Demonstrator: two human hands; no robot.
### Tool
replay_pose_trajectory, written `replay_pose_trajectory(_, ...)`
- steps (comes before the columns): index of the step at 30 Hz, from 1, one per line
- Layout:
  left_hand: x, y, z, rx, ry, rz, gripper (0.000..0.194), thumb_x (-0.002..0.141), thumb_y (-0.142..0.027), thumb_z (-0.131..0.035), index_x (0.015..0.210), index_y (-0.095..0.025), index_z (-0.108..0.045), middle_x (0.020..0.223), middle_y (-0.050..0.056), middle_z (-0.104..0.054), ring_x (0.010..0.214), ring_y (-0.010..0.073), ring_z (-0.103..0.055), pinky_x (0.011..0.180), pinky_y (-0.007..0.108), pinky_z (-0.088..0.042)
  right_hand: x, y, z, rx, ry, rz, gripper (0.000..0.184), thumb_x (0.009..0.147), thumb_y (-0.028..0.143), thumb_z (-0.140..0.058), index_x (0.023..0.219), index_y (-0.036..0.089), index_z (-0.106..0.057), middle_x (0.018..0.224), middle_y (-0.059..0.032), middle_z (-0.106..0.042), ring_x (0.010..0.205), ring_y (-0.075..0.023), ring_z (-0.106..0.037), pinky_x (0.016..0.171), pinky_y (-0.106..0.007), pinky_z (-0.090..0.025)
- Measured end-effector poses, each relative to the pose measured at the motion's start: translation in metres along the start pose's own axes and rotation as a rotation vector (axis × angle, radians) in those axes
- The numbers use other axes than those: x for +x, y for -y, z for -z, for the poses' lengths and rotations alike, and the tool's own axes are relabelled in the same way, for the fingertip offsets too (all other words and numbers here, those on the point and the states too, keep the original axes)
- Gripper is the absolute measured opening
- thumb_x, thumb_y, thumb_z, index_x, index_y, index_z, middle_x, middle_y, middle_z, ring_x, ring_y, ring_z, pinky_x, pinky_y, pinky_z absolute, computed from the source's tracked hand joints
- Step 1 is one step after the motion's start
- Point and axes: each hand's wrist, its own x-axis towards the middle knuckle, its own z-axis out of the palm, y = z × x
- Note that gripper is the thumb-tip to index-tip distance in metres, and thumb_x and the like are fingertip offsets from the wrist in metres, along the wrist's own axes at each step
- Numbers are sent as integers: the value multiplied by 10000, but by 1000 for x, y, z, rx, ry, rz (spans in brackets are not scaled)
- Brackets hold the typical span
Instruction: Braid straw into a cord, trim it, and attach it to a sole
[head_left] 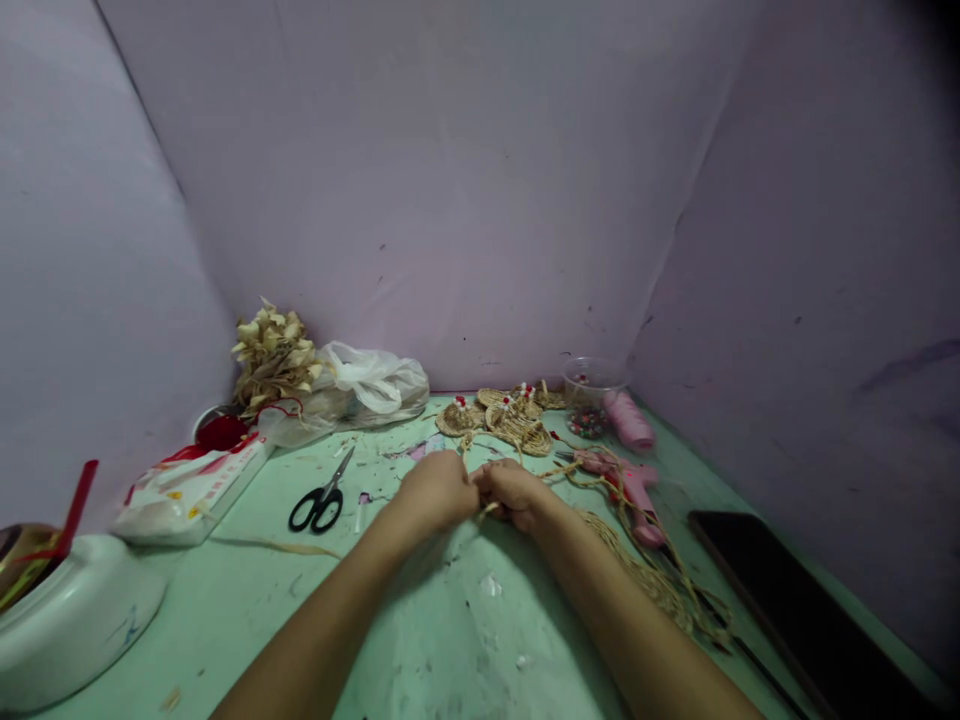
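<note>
My left hand [437, 489] and my right hand [515, 492] meet at the middle of the green table [420, 640], both closed in a pinch on a thin straw braid [486, 510] held between them. The braid trails off to the right into a loose pile of braided straw cord [660, 580]. Just beyond my hands lie several small woven straw pieces [510, 418] with red and white beads on them.
Black scissors [322, 500] lie left of my hands. A pink glue gun [630, 485], a pink thread spool [628, 420] and a clear cup of beads [592, 395] sit at the right back. A dark phone [795, 610] lies far right. Dried husks [271, 355], plastic bags [360, 390] and a white bowl [67, 620] are on the left.
</note>
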Motion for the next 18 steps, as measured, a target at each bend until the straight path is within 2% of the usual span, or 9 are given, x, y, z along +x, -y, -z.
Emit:
replay_pose_trajectory(2, 9, 3, 10, -83, 21, 85, 85, 605, -148, -506, 520, -148, -516, 381, -8, -451, 396, 140, -472, 419, 232, -311, -2, 2, 2, -6, 44, 2, 156, 577, 43, -437, 452, 129, -470, 312, 64, -327, 276, -29, -226, 302, -166, -150)
replay_pose_trajectory(4, 14, 5, 14, -146, 91, 127, 110, 628, -133, -455, 551, -136, -534, 387, -5, -469, 325, 115, -414, 377, 230, -292, -3, 3, 3, -16, 77, 0, 168, 592, 47, -431, 448, 126, -472, 311, 67, -309, 277, -27, -221, 302, -162, -150)
replay_pose_trajectory(9, 17, 6, 4, -291, 286, 185, 150, 630, -87, -418, 553, -102, -546, 463, 19, -530, 331, 69, -412, 347, 190, -282, -3, 5, 7, -81, 117, -6, 138, 611, 70, -438, 496, 138, -469, 349, 70, -338, 286, -26, -208, 305, -164, -136)
replay_pose_trajectory(12, 19, 11, 1, -326, 293, 202, 141, 618, -85, -428, 561, -97, -557, 410, -19, -467, 317, 54, -386, 331, 173, -260, -4, 5, 8, -168, 114, 12, 122, 618, 95, -451, 513, 151, -476, 349, 81, -313, 291, -36, -195, 308, -176, -132)
replay_pose_trajectory(18, 21, 16, -4, -280, 196, 175, 111, 550, -100, -486, 441, -108, -504, 308, -45, -370, 248, 42, -271, 297, 187, -143, 0, 1, 8, -453, -35, 147, 72, 528, 72, -525, 521, 139, -551, 439, 39, -478, 405, -55, -368, 404, -180, -259)
